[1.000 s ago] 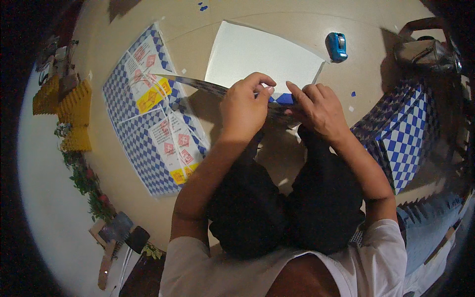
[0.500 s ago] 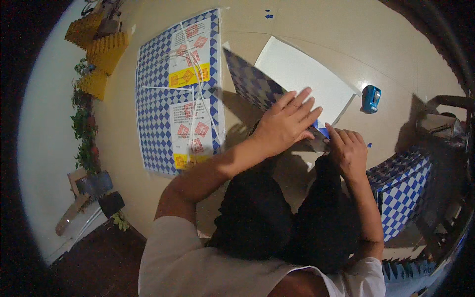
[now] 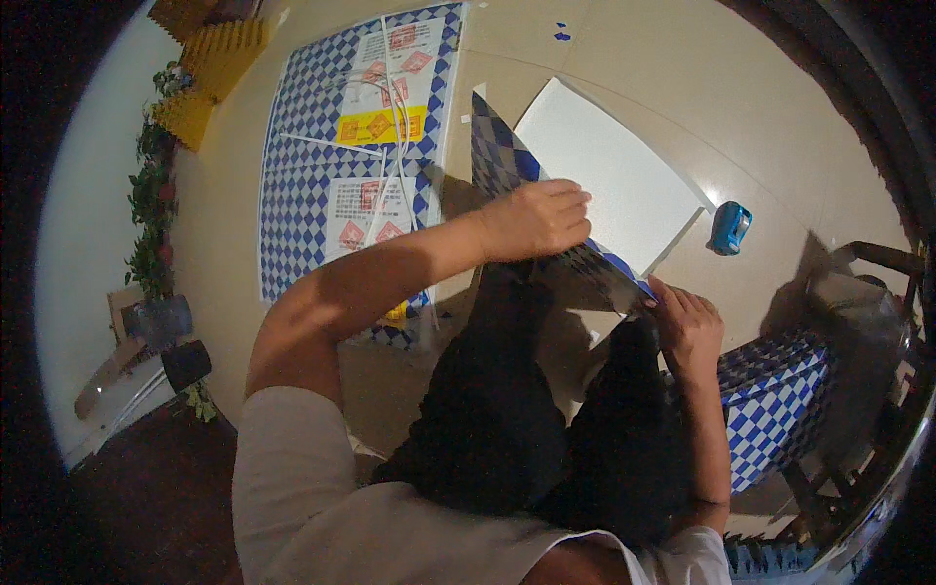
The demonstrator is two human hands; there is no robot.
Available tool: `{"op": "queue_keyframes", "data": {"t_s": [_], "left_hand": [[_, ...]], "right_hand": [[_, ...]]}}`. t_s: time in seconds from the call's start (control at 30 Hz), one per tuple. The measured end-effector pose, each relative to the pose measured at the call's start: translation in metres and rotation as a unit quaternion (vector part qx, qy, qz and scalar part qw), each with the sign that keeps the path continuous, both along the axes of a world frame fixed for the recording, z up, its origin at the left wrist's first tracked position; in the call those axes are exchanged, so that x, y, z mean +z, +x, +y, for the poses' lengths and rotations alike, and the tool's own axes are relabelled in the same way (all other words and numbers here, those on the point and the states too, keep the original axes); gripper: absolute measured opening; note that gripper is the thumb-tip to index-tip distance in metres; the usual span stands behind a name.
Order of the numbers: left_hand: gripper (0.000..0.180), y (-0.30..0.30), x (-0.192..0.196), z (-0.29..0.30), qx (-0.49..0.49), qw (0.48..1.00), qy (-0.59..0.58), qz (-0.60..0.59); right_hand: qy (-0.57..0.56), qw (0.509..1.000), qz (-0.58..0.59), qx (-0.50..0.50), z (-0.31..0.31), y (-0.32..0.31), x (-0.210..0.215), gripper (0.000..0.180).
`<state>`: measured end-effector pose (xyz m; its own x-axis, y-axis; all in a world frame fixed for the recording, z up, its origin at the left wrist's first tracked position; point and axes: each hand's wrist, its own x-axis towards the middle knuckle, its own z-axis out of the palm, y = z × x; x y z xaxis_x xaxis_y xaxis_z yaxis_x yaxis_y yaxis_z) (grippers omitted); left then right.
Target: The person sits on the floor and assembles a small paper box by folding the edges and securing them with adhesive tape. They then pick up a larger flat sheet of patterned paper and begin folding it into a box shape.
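Note:
In front of my knees, a blue-and-white checkered sheet [image 3: 502,146] stands tilted up, its patterned face toward the left. Its white part [image 3: 609,171] lies flat on the floor to the right of the raised part. My left hand [image 3: 539,219] is closed over the top edge of the raised part, fingers curled together toward the white side. At the near right corner, my right hand [image 3: 688,327] pinches the same sheet between thumb and fingers. The left palm and the sheet's lower edge are hidden.
A blue tape dispenser [image 3: 729,228] sits right of the white part. A large wrapped checkered pack [image 3: 307,185] with white straps lies at the left. Another checkered bundle [image 3: 780,414] stands by my right forearm, near a dark chair [image 3: 882,258]. Plants [image 3: 146,219] line the left wall.
My left hand has gone from spread fingers to curled ones and shifted slightly left along the sheet's edge. My right hand keeps its corner. The whole view has shifted a little.

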<state>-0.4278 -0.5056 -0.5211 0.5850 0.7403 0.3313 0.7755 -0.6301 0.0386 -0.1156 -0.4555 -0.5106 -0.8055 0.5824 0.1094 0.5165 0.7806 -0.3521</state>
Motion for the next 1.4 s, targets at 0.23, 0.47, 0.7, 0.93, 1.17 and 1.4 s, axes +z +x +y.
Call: {"op": "queue_keyframes", "data": {"t_s": [0.23,0.47,0.7,0.93,1.17,1.4], "left_hand": [[0.017,-0.061,0.002,-0.004,0.007,0.999,-0.009,0.030],[0.016,-0.106,0.010,-0.006,0.035,0.997,-0.056,0.043],[0.006,-0.122,0.030,-0.005,0.043,0.994,-0.091,0.032],[0.027,-0.125,0.053,-0.025,0.181,0.960,-0.178,-0.117],[0.023,-0.164,0.028,-0.042,0.269,0.761,-0.334,-0.486],[0.024,-0.146,-0.001,-0.052,0.335,0.590,-0.328,-0.657]], "right_hand": [[0.005,1.000,0.002,-0.001,0.003,-0.005,0.011,0.027],[-0.012,1.000,-0.018,0.009,0.005,0.000,0.008,0.030],[0.033,0.999,-0.005,0.012,0.011,-0.005,0.019,0.023],[0.016,0.999,-0.022,0.020,0.026,0.009,0.021,0.030],[-0.021,0.999,-0.045,-0.011,0.020,0.008,0.019,0.033],[-0.032,0.998,-0.054,0.000,0.015,0.008,0.018,0.034]]}}
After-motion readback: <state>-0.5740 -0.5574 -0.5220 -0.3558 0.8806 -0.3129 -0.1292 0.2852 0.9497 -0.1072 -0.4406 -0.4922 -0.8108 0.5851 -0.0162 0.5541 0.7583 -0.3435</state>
